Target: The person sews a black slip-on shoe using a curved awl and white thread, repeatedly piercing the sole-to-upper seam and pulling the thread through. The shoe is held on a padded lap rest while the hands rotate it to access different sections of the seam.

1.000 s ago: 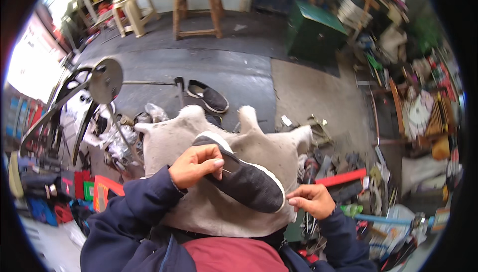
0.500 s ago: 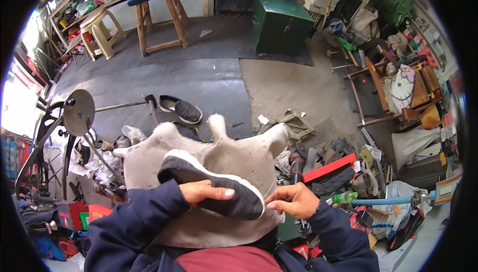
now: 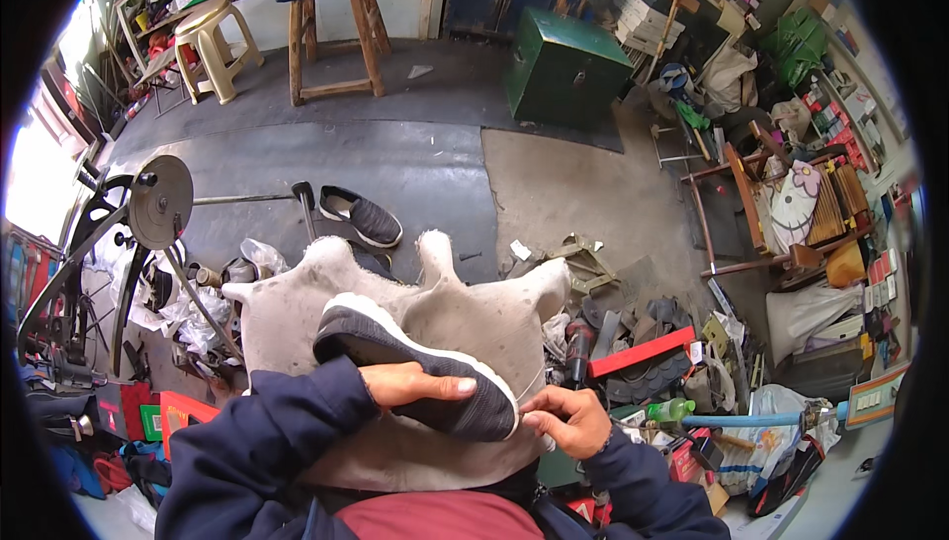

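Looking down from the head view, our only one, we see a dark shoe (image 3: pixel 479 406) lying tilted over a pale, hide-like cover (image 3: pixel 465 303) spread in front of us, with its white sole edge (image 3: pixel 474 361) turned away from us. Our left hand (image 3: pixel 410 385) has it clamped, thumb pressed along the top; the fingers are mostly hidden, so we can't say how they wrap. Our right hand (image 3: pixel 573 419) is right by the shoe's lower-right end, thumb and forefinger pinched together. That grip seems to be on a thin strand (image 3: pixel 535 386), too fine to be sure. A similar second shoe (image 3: pixel 374 221) sits on the floor (image 3: pixel 415 169) ahead. We'd call this step thread work at the sole edge; the next move calls for a steady shoe and a firm pinch.
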Available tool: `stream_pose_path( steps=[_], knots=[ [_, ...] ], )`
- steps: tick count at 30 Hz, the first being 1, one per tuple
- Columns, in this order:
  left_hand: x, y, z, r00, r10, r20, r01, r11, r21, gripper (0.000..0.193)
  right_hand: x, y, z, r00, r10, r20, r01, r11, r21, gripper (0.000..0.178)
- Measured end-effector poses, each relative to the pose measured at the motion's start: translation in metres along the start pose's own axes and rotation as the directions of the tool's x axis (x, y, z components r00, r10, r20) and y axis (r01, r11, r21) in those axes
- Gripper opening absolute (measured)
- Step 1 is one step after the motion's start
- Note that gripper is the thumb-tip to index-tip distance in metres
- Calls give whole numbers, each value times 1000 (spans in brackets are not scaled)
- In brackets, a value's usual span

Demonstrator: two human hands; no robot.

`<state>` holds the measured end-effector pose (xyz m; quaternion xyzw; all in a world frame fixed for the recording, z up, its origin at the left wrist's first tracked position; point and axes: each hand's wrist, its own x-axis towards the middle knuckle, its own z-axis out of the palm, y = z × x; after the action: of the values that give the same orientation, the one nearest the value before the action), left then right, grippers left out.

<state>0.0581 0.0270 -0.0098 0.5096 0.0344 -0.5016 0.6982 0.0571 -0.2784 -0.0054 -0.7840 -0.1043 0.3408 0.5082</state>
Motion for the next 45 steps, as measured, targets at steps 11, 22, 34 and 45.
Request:
stream_pose_path(
  steps=[11, 22, 34, 45],
  knots=[
    [-1, 4, 2, 994, -85, -70, 83, 996, -20, 65, 9, -4, -8, 966, -238, 97, 253, 949, -189, 23],
    [4, -9, -2, 993, -45, -109, 28, 987, -158, 56, -29, 42, -28, 971, -51, -233, 59, 998, 30, 45],
    [13, -36, -9, 983, -15, -184, -62, 911, -407, 50, -41, 6, -18, 823, -5, -568, 562, 156, 812, 51],
    [-11, -18, 4, 956, 177, -233, -164, 984, 72, 51, -6, 17, 62, 855, -182, -486, 250, 965, 79, 41]
  ],
)
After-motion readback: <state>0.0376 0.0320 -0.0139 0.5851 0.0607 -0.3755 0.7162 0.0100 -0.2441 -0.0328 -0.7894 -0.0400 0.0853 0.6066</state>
